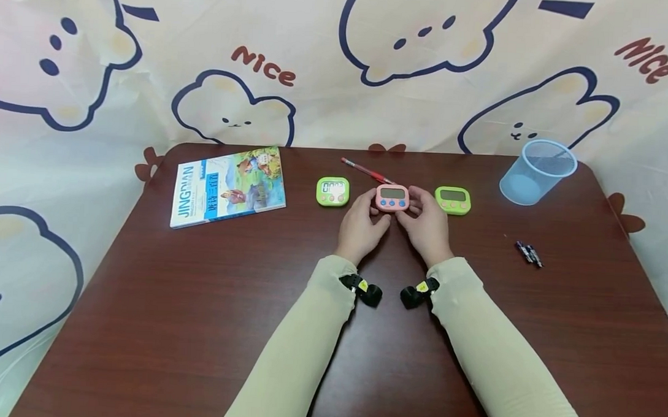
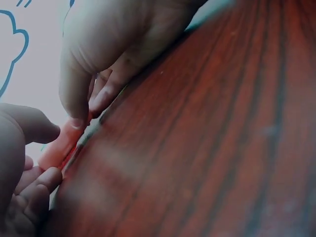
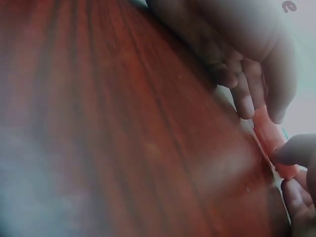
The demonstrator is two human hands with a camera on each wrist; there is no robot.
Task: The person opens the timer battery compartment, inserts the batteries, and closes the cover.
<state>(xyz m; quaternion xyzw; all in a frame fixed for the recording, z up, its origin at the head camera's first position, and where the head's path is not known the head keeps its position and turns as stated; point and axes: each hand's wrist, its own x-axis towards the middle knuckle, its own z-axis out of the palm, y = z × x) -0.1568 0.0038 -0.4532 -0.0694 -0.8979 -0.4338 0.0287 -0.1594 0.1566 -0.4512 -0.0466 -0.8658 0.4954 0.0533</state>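
Observation:
A small pink digital timer [image 1: 392, 197] with a blank screen stands between both hands near the back of the table. My left hand [image 1: 363, 229] holds its left edge and my right hand [image 1: 426, 229] grips the right edge, thumbs toward the front. From the left wrist, the pink timer [image 2: 58, 147] appears edge-on among the fingertips, close over the tabletop. The right wrist view shows the pink timer [image 3: 269, 134] between fingers of both hands. Left of them lies a green timer [image 1: 333, 191] with digits lit; another green timer [image 1: 453, 201], screen blank, is beside the right hand.
Behind the hands lies a red pen [image 1: 368, 170]. A picture-covered book [image 1: 230, 189] is at the back left. On the right are a translucent blue cup [image 1: 534, 175] and two small dark batteries [image 1: 529, 254]. A patterned cloth [image 1: 315, 109] hangs behind the brown table [image 1: 226, 303].

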